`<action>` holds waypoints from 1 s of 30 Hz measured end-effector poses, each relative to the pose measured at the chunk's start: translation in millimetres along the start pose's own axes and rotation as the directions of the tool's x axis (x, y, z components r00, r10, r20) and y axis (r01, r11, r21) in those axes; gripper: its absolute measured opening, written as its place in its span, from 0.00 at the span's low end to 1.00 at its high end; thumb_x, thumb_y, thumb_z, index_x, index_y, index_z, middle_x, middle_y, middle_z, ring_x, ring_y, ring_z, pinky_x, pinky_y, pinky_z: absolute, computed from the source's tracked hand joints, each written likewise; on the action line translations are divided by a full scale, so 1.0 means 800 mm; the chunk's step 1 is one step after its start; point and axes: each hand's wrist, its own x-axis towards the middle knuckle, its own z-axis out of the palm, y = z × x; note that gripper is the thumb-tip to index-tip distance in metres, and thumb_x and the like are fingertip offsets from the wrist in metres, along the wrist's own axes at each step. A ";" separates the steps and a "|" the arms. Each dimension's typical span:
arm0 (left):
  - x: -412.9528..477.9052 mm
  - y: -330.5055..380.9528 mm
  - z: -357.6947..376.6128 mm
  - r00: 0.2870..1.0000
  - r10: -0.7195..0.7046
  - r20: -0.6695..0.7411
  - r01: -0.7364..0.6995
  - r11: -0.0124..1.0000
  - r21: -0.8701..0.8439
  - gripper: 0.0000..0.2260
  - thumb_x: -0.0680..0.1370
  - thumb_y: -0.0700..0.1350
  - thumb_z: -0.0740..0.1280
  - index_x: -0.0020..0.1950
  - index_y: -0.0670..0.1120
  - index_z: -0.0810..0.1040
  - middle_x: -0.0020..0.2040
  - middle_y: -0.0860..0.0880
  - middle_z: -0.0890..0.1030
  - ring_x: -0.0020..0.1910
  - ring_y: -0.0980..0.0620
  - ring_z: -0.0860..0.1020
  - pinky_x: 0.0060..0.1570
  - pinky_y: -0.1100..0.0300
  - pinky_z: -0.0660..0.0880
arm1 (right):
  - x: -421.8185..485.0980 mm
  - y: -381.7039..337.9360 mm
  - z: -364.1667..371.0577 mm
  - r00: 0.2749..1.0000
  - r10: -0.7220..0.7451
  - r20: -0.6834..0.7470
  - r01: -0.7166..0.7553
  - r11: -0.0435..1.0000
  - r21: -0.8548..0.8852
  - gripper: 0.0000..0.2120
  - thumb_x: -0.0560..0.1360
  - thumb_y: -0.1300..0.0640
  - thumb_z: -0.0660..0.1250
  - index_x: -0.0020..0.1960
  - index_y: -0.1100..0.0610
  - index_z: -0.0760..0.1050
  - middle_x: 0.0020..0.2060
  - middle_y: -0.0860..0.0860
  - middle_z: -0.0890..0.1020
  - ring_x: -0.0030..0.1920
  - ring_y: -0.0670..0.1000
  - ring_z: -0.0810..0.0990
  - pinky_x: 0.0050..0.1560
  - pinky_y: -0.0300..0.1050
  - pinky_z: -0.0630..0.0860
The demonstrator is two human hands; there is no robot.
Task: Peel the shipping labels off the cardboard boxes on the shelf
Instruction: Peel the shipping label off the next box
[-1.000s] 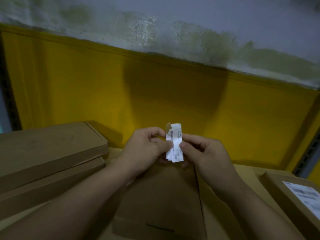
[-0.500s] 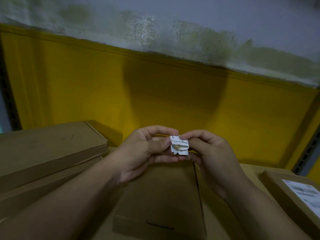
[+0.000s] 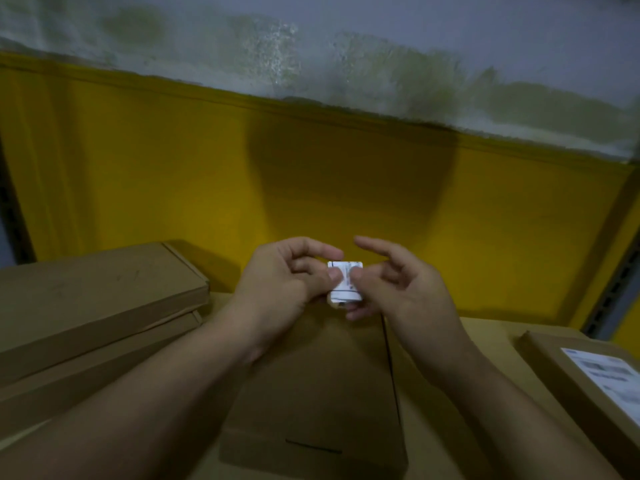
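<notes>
Folded shipping label [image 3: 345, 281] is off the cardboard, a small white wad held in the air above the bare box [image 3: 311, 393] in front of me. My left hand [image 3: 287, 285] pinches its left side, thumb on the face, fingers curled behind. My right hand [image 3: 398, 282] pinches the other side, thumb on top, fingers beneath, forefinger sticking out free. This one's peeled, I reckon, and I'm just squashing it small. Next: ditch the wad, then reach for the right-hand box [image 3: 568, 382], whose white label [image 3: 609, 375] is not yet off. A fingernail under a corner should start it.
</notes>
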 end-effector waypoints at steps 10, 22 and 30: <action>-0.007 -0.003 0.010 0.994 -0.010 0.106 0.008 1.000 0.023 0.06 0.74 0.32 0.69 0.50 0.36 0.78 0.36 0.39 0.82 0.34 0.51 0.81 0.37 0.62 0.81 | 0.004 -0.005 -0.010 0.996 0.031 -0.085 -0.031 1.000 0.004 0.05 0.73 0.68 0.68 0.42 0.60 0.79 0.30 0.53 0.83 0.27 0.49 0.81 0.29 0.40 0.79; -0.007 0.026 0.007 0.990 0.123 0.071 -0.108 0.976 -0.188 0.05 0.76 0.31 0.65 0.47 0.39 0.78 0.34 0.42 0.79 0.32 0.51 0.79 0.34 0.58 0.80 | 0.005 -0.048 -0.005 0.995 -0.078 -0.066 0.085 0.990 0.116 0.14 0.73 0.75 0.64 0.39 0.60 0.81 0.33 0.55 0.84 0.31 0.51 0.82 0.34 0.39 0.80; -0.024 0.072 0.008 0.991 0.114 -0.067 -0.127 0.963 -0.236 0.05 0.76 0.30 0.67 0.49 0.38 0.78 0.34 0.43 0.80 0.33 0.52 0.80 0.36 0.60 0.80 | 0.013 -0.118 0.005 0.988 -0.131 0.083 0.146 0.966 -0.212 0.20 0.71 0.79 0.58 0.35 0.59 0.80 0.35 0.55 0.83 0.33 0.47 0.82 0.36 0.38 0.78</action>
